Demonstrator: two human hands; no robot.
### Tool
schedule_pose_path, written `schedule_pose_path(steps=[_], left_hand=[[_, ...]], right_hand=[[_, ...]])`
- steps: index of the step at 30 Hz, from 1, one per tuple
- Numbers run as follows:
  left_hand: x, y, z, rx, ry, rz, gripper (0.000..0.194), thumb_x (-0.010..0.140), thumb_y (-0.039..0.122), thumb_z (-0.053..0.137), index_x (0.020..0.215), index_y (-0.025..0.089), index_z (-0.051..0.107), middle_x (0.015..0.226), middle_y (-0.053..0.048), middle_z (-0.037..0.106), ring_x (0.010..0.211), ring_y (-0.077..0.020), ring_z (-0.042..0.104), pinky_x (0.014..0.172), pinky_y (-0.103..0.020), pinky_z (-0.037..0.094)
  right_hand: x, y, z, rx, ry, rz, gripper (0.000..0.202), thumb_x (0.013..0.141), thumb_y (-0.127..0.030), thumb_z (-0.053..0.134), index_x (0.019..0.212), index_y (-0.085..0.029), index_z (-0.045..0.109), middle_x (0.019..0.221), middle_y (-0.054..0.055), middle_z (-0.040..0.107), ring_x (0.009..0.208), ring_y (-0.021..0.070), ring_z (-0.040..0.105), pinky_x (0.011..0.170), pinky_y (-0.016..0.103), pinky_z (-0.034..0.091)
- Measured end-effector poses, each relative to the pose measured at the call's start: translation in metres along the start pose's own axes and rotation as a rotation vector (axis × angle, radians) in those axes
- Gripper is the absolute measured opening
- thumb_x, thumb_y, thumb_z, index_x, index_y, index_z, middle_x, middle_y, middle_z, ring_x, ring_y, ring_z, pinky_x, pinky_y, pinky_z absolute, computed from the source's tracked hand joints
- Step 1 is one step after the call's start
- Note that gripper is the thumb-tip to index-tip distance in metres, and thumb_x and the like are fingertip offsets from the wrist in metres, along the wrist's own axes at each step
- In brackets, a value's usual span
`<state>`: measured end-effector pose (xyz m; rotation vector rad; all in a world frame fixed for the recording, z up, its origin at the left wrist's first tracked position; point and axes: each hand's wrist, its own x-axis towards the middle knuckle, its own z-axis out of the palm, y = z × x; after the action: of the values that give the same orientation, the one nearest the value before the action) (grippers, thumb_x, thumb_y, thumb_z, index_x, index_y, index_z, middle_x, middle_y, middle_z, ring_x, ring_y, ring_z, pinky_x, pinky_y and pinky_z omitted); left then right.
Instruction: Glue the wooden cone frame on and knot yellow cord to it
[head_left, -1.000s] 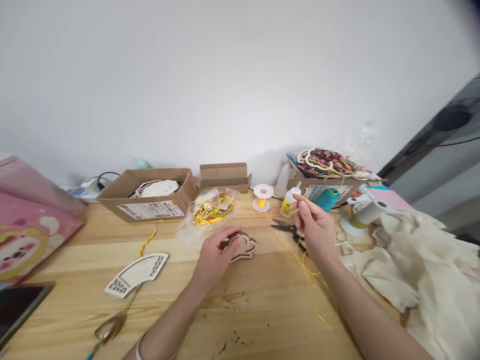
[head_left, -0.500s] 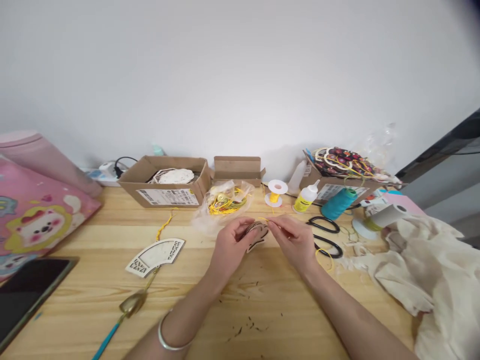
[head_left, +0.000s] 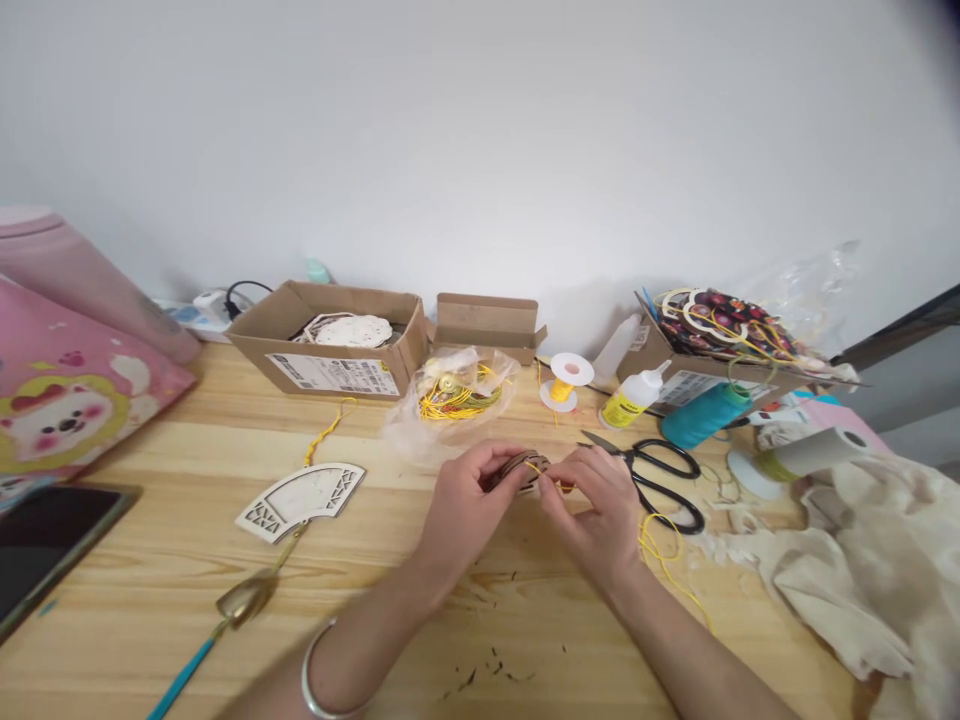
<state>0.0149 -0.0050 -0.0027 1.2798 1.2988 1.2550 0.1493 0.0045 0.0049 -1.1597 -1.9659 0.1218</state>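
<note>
Over the middle of the wooden table, my left hand (head_left: 474,500) is closed on a small stack of cut wooden pieces (head_left: 517,466), largely hidden by the fingers. My right hand (head_left: 596,505) pinches a yellow cord (head_left: 534,467) right against those pieces. More of that cord lies in loose loops to the right of my right wrist. Just beyond my right hand are black-handled scissors (head_left: 667,480), their blades partly behind the fingers. A fan-shaped wooden pendant (head_left: 304,500) with a braided yellow cord lies to the left, touching a gold spoon with a blue handle (head_left: 247,597).
Along the wall stand a cardboard box (head_left: 337,370), a bag of yellow cords (head_left: 457,395), a thread spool (head_left: 566,383), a glue bottle (head_left: 634,398) and a teal thread cone (head_left: 705,415). Cream cloth (head_left: 847,560) covers the right side; a tablet (head_left: 60,540) lies left.
My right hand has turned and lowered slightly, its fingers now curled closer to the wooden pieces. The scissors' blades have come into view. The camera view has shifted a little.
</note>
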Motion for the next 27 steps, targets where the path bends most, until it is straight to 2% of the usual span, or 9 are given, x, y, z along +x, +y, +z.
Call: schedule_pose_path(steps=[13, 27], left_hand=[[-0.0011, 0.0, -0.0009, 0.12, 0.007, 0.098, 0.02, 0.071, 0.025, 0.053, 0.088, 0.019, 0.059, 0.087, -0.004, 0.066, 0.081, -0.0165, 0.061, 0.074, -0.029, 0.05], [-0.0016, -0.0002, -0.0028, 0.116, -0.005, 0.115, 0.024, 0.071, 0.023, 0.053, 0.094, 0.02, 0.057, 0.093, -0.003, 0.065, 0.087, -0.0153, 0.06, 0.079, -0.027, 0.048]], right_hand=[[0.0002, -0.0006, 0.0033, 0.012, 0.005, 0.008, 0.016, 0.069, -0.017, 0.049, 0.053, -0.017, 0.052, 0.054, -0.001, 0.051, 0.056, 0.0114, 0.042, 0.056, 0.026, 0.028], [-0.0004, -0.0024, 0.0041, 0.055, 0.004, -0.037, 0.012, 0.07, -0.016, 0.052, 0.06, -0.018, 0.057, 0.055, 0.0, 0.055, 0.056, 0.0117, 0.044, 0.057, 0.026, 0.03]])
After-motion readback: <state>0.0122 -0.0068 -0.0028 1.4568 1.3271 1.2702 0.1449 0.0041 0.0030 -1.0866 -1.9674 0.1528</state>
